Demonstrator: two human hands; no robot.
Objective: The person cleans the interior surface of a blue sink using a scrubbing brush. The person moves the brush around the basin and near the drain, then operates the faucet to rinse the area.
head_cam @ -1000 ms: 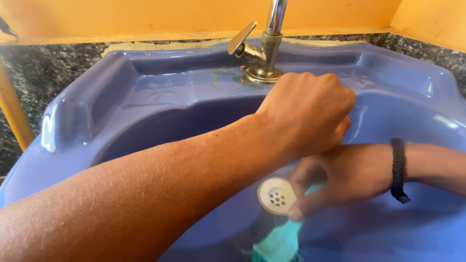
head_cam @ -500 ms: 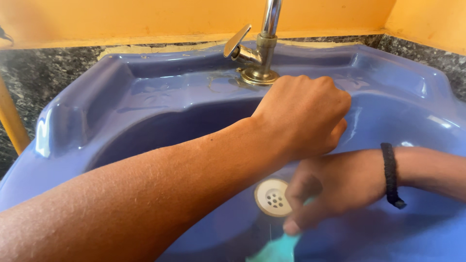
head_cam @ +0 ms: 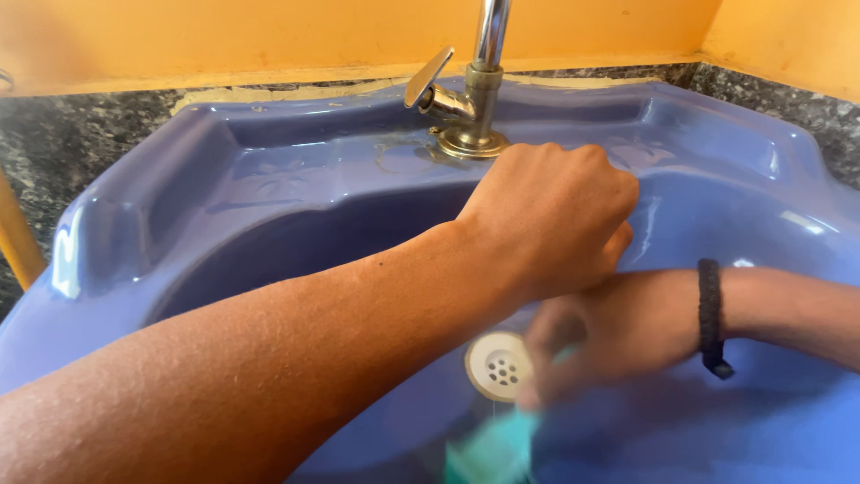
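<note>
Head view, looking down into a blue sink (head_cam: 224, 193). Left hand (head_cam: 551, 215) balled into a fist, resting at the basin's back rim just below the metal tap (head_cam: 466, 99); whether anything sits inside the curled fingers cannot be told. Right hand (head_cam: 618, 327), blurred, low in the bowl beside the white drain (head_cam: 495, 365), fingers wrapped around a teal brush (head_cam: 493, 448). Black band (head_cam: 709, 314) on the right wrist. Dark speckled tabletop (head_cam: 81, 134) behind.
</note>
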